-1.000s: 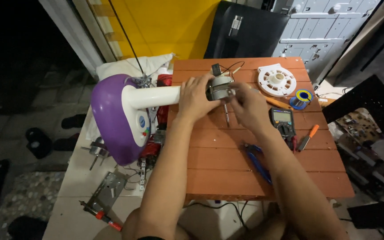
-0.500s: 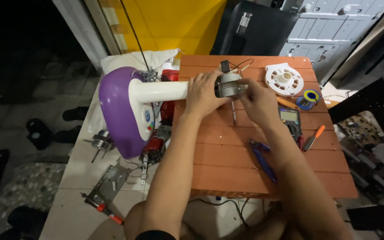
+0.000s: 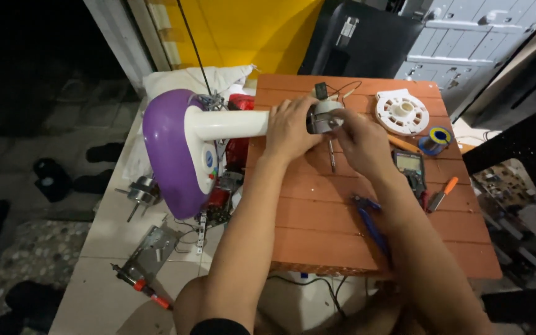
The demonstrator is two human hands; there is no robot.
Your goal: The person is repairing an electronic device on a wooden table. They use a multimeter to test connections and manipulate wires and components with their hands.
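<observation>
Fan motor [image 3: 322, 116] is held at the 12 o'clock end of the orange slatted table [image 3: 317, 242], at the tip of the white fan neck [image 3: 227, 124], which overhangs the table's 9 o'clock edge. Left hand [image 3: 290, 127] is wrapped closed around the neck-motor joint, forearm running in from 6 o'clock. Right hand [image 3: 361, 141] is cupped on the motor's 3 o'clock side, fingers curled against the housing; whether it is fully gripped cannot be told. Motor shaft [image 3: 332, 156] points toward 6 o'clock, just above the slats. Purple fan base [image 3: 172, 152] stands on edge off the table at 9 o'clock, over the pale bench [image 3: 94, 260]. Open slat area is left at 6 o'clock between the forearms. The 3 o'clock side is crowded: white round plate [image 3: 402, 111], solder spool [image 3: 436, 138], multimeter [image 3: 408, 164], orange-handled screwdriver [image 3: 443, 193], blue pliers [image 3: 372, 223] near the right forearm.
</observation>
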